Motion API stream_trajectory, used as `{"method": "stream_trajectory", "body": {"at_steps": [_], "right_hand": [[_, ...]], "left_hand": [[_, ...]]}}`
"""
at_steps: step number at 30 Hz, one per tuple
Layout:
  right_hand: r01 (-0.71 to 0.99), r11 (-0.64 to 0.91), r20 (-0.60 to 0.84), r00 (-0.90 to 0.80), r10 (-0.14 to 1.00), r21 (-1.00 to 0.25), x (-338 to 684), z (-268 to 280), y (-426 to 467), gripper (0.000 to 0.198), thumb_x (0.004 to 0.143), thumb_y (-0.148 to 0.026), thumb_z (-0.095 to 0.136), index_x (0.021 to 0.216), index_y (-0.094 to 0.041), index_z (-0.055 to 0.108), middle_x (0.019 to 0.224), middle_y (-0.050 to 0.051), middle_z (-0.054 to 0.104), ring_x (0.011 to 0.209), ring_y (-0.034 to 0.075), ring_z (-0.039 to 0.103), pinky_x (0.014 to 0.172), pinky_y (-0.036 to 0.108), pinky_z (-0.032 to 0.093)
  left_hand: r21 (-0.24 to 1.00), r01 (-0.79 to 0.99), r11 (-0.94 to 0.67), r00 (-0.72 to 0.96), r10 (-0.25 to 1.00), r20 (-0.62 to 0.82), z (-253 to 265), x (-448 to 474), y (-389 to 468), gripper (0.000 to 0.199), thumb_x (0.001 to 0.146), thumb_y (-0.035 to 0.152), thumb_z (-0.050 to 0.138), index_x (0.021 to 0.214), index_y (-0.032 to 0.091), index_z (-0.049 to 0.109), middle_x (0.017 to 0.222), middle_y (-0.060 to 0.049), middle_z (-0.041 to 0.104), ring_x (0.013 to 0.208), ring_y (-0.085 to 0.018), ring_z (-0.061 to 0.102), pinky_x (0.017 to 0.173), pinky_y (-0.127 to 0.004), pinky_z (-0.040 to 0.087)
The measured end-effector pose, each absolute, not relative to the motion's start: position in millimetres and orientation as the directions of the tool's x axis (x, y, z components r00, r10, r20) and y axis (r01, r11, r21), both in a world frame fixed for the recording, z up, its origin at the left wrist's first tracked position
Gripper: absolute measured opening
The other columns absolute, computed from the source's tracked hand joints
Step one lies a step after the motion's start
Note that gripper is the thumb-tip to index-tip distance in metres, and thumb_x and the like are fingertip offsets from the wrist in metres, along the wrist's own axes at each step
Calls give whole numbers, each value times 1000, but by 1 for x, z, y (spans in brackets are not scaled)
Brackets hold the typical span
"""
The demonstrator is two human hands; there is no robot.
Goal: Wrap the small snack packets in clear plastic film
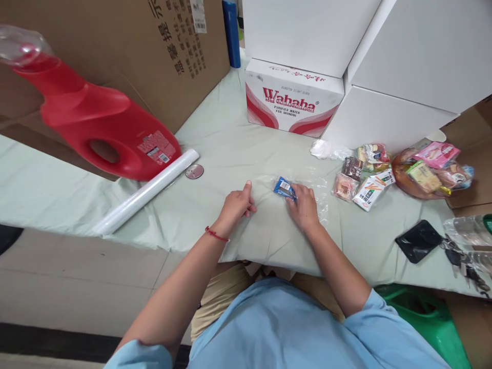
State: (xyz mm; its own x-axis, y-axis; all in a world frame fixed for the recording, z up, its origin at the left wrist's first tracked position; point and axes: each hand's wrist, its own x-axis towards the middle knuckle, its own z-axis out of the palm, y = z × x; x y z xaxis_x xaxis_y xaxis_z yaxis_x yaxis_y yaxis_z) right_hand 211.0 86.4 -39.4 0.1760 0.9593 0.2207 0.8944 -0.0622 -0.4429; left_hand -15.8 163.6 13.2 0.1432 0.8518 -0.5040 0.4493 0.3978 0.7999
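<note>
My right hand (305, 206) grips the near right end of a small blue packet (283, 186) with a white label, close above the table. Beneath and around that hand lies a sheet or bag of clear plastic (322, 197), hard to make out against the cloth. To the left, my left hand (236, 205), with a red cord bracelet (217, 234) at its wrist, hovers over the table. Its thumb points away from the half-curled fingers, and nothing shows in it. Right of the plastic sit several wrapped snacks, among them a white packet (371, 192) and a brown packet (352, 168).
At left stand a red jug (126, 115) and a white film roll (148, 192) beside a round disc (194, 171). A Wahaha carton (294, 100) stands behind. On the right are a snack-filled bowl (407, 179), a black pouch (418, 241) and keys (461, 261).
</note>
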Motion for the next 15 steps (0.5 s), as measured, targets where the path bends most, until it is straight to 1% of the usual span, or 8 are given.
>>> {"method": "stream_trajectory", "body": {"at_steps": [2,4,5,7,9,10,12,15], "right_hand": [[893,-39,235,160,959,-448,211,-43,86,45,97,-26,57,141,-18,62,138,17,65,123,34,55,109,49,43],[893,-33,236,154,959,-449,212,-46,86,45,98,-26,57,142,-17,61,141,19,63,127,34,54,110,50,43],[893,-37,231,156,960,-449,212,-48,85,46,98,-26,56,142,-17,61,142,19,62,129,34,53,110,51,43],[892,-46,220,160,962,-450,212,-49,85,47,99,-27,55,144,-17,59,144,20,61,131,34,52,109,52,43],[888,-44,218,160,963,-458,211,-50,84,47,99,-27,54,145,-18,59,144,19,61,131,34,52,109,53,43],[886,-42,222,161,962,-462,211,-49,84,46,100,-28,54,145,-18,59,144,19,61,130,34,52,109,53,44],[884,-48,229,172,958,-465,210,-47,84,45,100,-29,54,144,-19,60,144,17,61,126,34,53,108,52,44],[886,-71,225,193,955,-458,210,-44,83,45,99,-31,57,142,-19,62,141,17,62,120,35,54,107,51,46]], "left_hand": [[786,550,280,143,896,-420,22,-5,174,61,95,74,40,92,19,67,71,-10,70,62,-26,65,67,-37,49],[786,618,39,173,968,-184,29,7,184,53,93,62,53,116,17,67,97,-14,74,94,-32,71,87,-41,53],[767,631,-116,246,968,-55,31,13,189,52,90,52,60,128,17,63,115,-16,73,112,-34,68,100,-44,50],[693,579,-430,492,862,124,34,25,195,64,82,29,64,145,20,55,148,-15,59,143,-34,50,122,-50,34],[614,468,-636,716,680,158,35,38,199,80,75,14,60,154,25,48,162,-10,49,158,-32,30,130,-56,11],[592,428,-683,782,608,136,34,44,201,86,73,10,58,156,27,46,163,-8,49,161,-31,25,130,-59,3],[575,403,-712,839,538,78,32,53,207,88,71,7,56,156,27,47,154,-8,59,160,-31,29,128,-64,-8],[569,424,-704,833,550,59,30,56,219,65,71,8,57,133,25,69,125,-8,75,147,-31,48,128,-63,-11]]}}
